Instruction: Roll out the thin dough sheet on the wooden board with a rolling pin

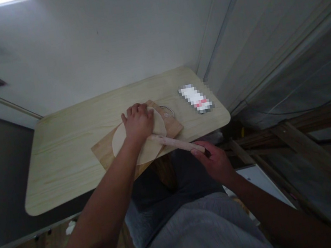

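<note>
A round, flat sheet of dough [119,139] lies on a wooden cutting board [103,150] near the table's front edge. My left hand [138,121] rests on the far part of the dough with its fingers apart, palm down. My right hand [214,160] is closed around the near end of a wooden rolling pin [177,142], off the table's front edge. The pin slants up and left over the dough, and its far end is hidden by my left wrist. The board's metal ring handle [168,110] shows at its right end.
The pale wooden table [65,132] has rounded corners and stands against a white wall [112,35]. A phone [195,98], blurred out, lies at its right end. A wooden frame [300,135] stands low on the right. Bits of litter are on the floor at left.
</note>
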`<state>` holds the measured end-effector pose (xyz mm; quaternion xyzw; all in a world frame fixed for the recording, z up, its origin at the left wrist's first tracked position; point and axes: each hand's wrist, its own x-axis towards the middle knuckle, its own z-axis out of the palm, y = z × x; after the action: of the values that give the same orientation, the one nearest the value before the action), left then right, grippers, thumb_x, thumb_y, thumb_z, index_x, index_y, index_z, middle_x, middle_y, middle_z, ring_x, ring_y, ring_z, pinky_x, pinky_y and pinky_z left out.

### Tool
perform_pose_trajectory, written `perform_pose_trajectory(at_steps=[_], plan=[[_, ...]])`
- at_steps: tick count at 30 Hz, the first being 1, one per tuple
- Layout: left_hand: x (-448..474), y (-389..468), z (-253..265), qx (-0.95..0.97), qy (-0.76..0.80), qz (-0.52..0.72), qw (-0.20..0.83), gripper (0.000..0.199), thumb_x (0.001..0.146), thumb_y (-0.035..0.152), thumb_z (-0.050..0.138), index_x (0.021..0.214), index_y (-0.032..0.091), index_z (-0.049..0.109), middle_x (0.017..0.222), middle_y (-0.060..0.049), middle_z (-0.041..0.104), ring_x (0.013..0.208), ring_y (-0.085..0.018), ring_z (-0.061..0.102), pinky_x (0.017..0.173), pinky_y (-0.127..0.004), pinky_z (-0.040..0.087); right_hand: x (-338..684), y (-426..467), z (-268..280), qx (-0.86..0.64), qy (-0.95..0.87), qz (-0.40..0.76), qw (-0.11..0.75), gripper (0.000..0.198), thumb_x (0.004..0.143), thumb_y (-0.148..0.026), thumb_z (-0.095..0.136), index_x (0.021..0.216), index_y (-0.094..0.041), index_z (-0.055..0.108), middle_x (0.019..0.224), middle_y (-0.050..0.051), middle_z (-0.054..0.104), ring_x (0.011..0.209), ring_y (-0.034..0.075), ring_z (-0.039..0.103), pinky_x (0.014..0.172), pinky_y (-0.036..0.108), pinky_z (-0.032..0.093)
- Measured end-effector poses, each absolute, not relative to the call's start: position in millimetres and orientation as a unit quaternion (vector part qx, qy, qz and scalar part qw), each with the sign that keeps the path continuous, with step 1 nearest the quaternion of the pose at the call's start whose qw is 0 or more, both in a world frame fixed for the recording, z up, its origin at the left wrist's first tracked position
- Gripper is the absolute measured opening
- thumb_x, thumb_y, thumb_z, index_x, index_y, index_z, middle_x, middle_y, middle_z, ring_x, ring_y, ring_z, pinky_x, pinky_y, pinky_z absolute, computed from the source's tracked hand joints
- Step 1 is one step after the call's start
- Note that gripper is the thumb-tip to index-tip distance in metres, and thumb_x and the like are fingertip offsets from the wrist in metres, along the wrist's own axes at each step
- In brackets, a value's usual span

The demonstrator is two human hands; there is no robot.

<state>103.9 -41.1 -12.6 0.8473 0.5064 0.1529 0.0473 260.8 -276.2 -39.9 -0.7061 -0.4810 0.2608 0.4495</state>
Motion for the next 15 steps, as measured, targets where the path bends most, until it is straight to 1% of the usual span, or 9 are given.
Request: perform_pose_trajectory(at_steps=[4, 9, 15], plan=[[111.4, -34.6, -13.5, 0.85, 0.504, 0.144, 0.049, 0.045, 0.101, 0.048, 0.03, 0.132, 0.026, 0.054, 0.142, -0.013, 0.055, 0.132, -0.035, 0.044, 0.111, -0.065, 0.028, 263.6, -272.2, -36.4, -0.714, -0.474, 0.271, 0.439, 0.036, 0.095, -0.049, 0.058, 0.111, -0.019, 0.071, 0.094, 0.006, 0.074, 0.085, 0.021, 0.069, 0.079, 0.031, 0.052], [122.0, -26.8, -11.7, 0.855, 0.497, 0.145, 0.04, 0.045, 0.102, 0.047, 0.027, 0.128, 0.023, 0.056, 0.135, -0.015, 0.057, 0.128, -0.034, 0.047, 0.109, -0.061, 0.032, 267.0, -267.0, -34.2, -0.727, -0.456, 0.276, 0.432, 0.041, 0.095, -0.052, 0.055, 0.109, -0.018, 0.072, 0.086, 0.006, 0.073, 0.077, 0.02, 0.068, 0.071, 0.029, 0.051], [129.5, -21.5, -11.2, 0.853, 0.491, 0.174, 0.043, 0.043, 0.101, 0.046, 0.032, 0.129, 0.023, 0.056, 0.132, -0.015, 0.059, 0.124, -0.034, 0.051, 0.106, -0.057, 0.036, 270.3, -264.3, -37.3, -0.73, -0.455, 0.275, 0.429, 0.043, 0.096, -0.054, 0.052, 0.109, -0.018, 0.072, 0.081, 0.005, 0.072, 0.072, 0.019, 0.066, 0.066, 0.027, 0.049]])
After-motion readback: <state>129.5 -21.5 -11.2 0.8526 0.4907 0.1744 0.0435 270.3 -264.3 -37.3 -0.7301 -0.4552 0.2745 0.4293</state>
